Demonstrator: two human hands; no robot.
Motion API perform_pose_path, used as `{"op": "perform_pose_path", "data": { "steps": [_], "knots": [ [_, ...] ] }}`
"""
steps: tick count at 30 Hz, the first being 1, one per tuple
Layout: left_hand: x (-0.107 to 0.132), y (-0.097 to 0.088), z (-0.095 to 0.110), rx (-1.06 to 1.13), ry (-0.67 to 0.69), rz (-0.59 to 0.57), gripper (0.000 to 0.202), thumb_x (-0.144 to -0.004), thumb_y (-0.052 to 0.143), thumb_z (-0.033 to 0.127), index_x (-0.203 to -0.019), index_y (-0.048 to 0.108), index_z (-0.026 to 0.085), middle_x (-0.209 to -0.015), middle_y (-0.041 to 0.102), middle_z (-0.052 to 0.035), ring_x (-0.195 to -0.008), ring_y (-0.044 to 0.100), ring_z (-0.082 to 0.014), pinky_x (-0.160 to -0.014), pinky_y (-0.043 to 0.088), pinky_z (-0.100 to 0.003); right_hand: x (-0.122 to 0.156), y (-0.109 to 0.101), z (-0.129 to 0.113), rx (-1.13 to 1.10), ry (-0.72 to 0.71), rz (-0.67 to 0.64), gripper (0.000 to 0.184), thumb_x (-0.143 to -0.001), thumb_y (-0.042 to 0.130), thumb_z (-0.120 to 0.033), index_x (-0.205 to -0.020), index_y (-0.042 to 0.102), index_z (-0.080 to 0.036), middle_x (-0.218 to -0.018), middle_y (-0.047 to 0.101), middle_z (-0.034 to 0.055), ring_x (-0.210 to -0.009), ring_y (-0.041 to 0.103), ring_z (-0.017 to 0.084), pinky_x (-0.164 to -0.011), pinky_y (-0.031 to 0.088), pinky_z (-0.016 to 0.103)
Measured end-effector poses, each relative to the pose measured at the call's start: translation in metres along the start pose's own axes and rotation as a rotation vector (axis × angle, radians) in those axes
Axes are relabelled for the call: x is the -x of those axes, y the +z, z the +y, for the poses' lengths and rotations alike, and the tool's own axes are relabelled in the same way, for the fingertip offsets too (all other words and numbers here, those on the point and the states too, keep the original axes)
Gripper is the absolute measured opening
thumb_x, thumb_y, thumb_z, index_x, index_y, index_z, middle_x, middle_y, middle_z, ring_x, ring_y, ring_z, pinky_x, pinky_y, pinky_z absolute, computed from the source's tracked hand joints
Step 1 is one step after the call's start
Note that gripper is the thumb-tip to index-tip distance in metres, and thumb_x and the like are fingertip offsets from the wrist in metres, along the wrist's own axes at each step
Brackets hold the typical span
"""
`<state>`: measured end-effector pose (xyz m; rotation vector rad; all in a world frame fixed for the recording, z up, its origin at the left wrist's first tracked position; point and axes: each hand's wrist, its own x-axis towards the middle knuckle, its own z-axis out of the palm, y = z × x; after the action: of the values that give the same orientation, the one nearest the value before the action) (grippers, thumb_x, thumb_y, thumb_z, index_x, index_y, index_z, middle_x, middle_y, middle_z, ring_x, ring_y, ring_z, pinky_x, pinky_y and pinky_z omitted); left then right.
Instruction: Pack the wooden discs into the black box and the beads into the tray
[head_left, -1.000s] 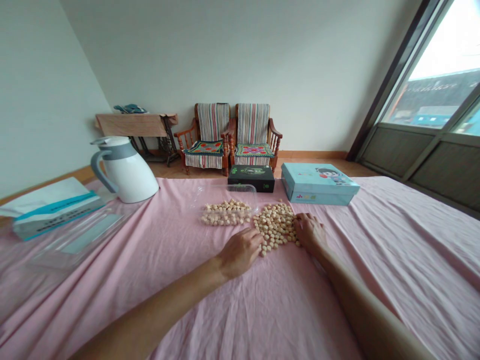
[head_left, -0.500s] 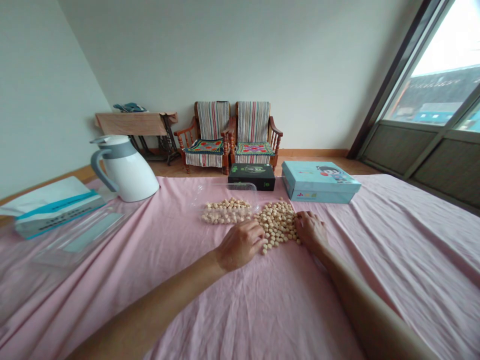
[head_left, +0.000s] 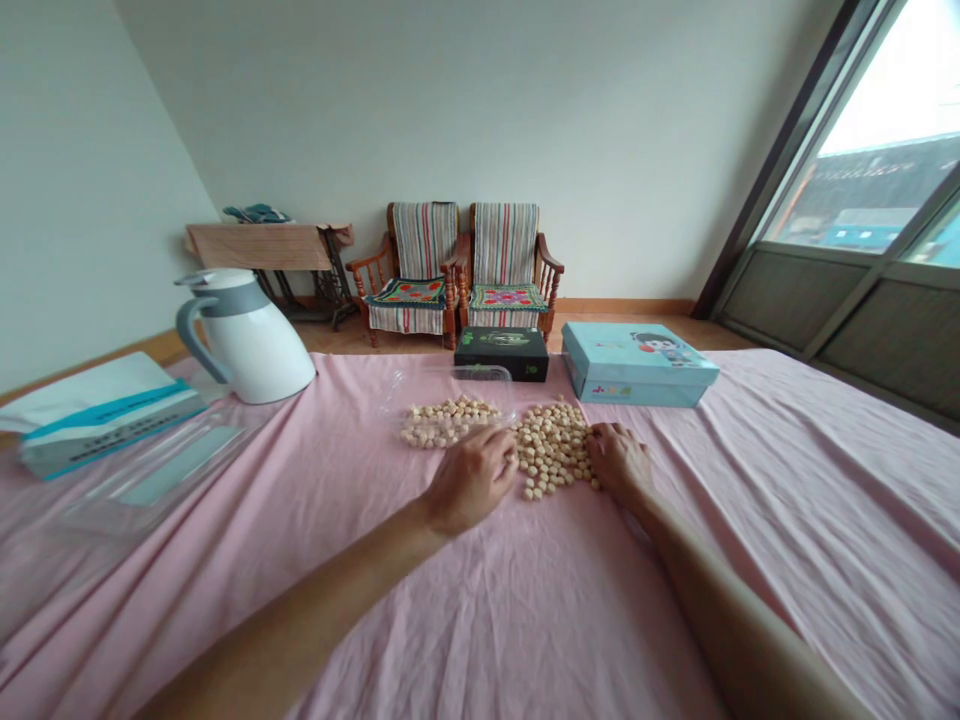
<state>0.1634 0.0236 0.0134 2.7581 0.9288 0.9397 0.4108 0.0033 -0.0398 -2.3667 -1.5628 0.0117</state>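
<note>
A loose pile of small round beige balls (head_left: pixel 553 447) lies on the pink cloth between my hands. What they are made of I cannot tell. Behind my left hand stands a clear plastic container (head_left: pixel 491 378) holding more beige balls (head_left: pixel 442 415). My left hand (head_left: pixel 472 475) hovers at the pile's left side, close to the container's front right. Its fingers are curled together, and whatever they hold is hidden. At the pile's right edge rests my right hand (head_left: pixel 621 460), palm down, with fingers loosely spread and touching the outer balls.
A black box (head_left: pixel 501 355) and a light blue box (head_left: pixel 637 365) stand at the far edge. To the left are a white jug (head_left: pixel 262 345), a tissue pack (head_left: pixel 112 415) and a clear plastic lid (head_left: pixel 165 475). Two chairs stand beyond the table.
My left hand has shifted slightly left and up, from the pile's edge towards the container. A ball or so at the pile's near edge has moved or gone. My right hand has hardly moved.
</note>
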Motion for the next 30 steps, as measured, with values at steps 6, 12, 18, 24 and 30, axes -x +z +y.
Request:
{"op": "perform_pose_path", "data": {
  "steps": [6,12,18,24,30],
  "knots": [
    [-0.031,-0.030,-0.018,-0.120,-0.014,0.269,0.015,-0.085,0.055,0.017,-0.100,0.056,0.017,-0.098,0.060,-0.0066,-0.098,0.054,-0.0217,-0.088,0.044,-0.037,0.000,-0.001,0.000,0.000,0.015,-0.010,0.034,-0.091,0.035,-0.030,-0.112,0.059,-0.019,-0.119,0.060,0.0101,-0.109,0.051,0.025,-0.084,0.035,0.037],
    [-0.006,0.010,0.001,0.004,0.210,-0.230,0.008,-0.087,0.051,0.015,-0.092,0.058,0.017,-0.091,0.060,-0.0042,-0.091,0.056,-0.0175,-0.083,0.046,-0.030,-0.001,0.001,0.001,0.011,0.002,-0.001,0.033,-0.091,0.034,-0.030,-0.110,0.060,-0.019,-0.117,0.060,0.0096,-0.109,0.051,0.025,-0.084,0.035,0.037],
    [0.010,0.033,0.005,0.085,0.150,-0.369,0.009,-0.086,0.050,0.011,-0.090,0.055,0.017,-0.096,0.056,-0.0036,-0.092,0.055,-0.0154,-0.082,0.045,-0.026,-0.001,0.001,0.001,0.000,-0.002,0.006,0.034,-0.091,0.034,-0.030,-0.110,0.060,-0.019,-0.117,0.060,0.0100,-0.109,0.052,0.025,-0.083,0.035,0.036],
    [0.016,0.033,0.010,0.109,0.071,-0.337,0.011,-0.082,0.050,0.007,-0.083,0.052,0.017,-0.093,0.056,-0.0026,-0.088,0.055,-0.0152,-0.077,0.046,-0.026,-0.001,0.003,0.002,0.016,-0.007,0.009,0.034,-0.091,0.034,-0.030,-0.111,0.059,-0.019,-0.118,0.060,0.0100,-0.108,0.052,0.024,-0.084,0.035,0.036],
    [0.002,0.005,0.002,0.028,0.078,-0.138,0.010,-0.082,0.051,0.009,-0.084,0.053,0.018,-0.088,0.057,-0.0021,-0.084,0.056,-0.0156,-0.075,0.046,-0.027,0.000,0.002,0.001,0.010,-0.008,0.015,0.035,-0.091,0.034,-0.030,-0.111,0.060,-0.018,-0.117,0.060,0.0106,-0.107,0.053,0.024,-0.083,0.035,0.036]
  ]
}}
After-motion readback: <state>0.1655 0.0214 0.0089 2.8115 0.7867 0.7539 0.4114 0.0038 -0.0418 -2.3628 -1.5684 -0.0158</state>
